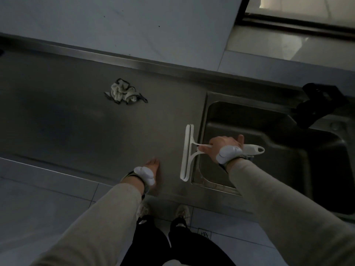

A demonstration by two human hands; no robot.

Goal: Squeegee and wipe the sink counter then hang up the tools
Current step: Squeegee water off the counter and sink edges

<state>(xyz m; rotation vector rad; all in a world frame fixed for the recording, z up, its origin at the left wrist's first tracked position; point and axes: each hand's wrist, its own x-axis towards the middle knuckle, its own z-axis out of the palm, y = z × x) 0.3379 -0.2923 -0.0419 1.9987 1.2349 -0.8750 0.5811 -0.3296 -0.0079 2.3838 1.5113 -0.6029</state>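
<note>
Overhead, looking down: a person stands at a dull grey stainless-steel counter (76,116) with a sunken steel sink basin (269,154) set into its right part; every place below is given from that basin.
Right hand: the right hand (221,144) hangs over the basin's left edge, fingers curled round the handle of a white plastic squeegee (187,152), gripping it firmly.
Squeegee: its long flat blade lies on the counter just left of the basin rim, running parallel to that rim; the handle reaches back across the rim and its looped end sticks out past the wrist, above the basin.
Left hand: the left hand (153,166) sits on the counter to the left of the basin, near the front edge and near the squeegee blade but apart from it; the fingers look straight and hold nothing, flat against the steel.
Wrists: each wrist carries a white rounded band device, over long beige sleeves.
Cloth: a crumpled pale rag with dark edging (124,92) lies on the counter well left of the basin, towards the back, apart from both hands.
Back of the basin: a black object (320,104) juts over the far right corner; it is too dark to say what it is.
Behind the counter: a raised steel lip meets a pale wall (115,20).
Below the basin front: a pale tiled floor (38,198), the person's dark trousers and light shoes.
</note>
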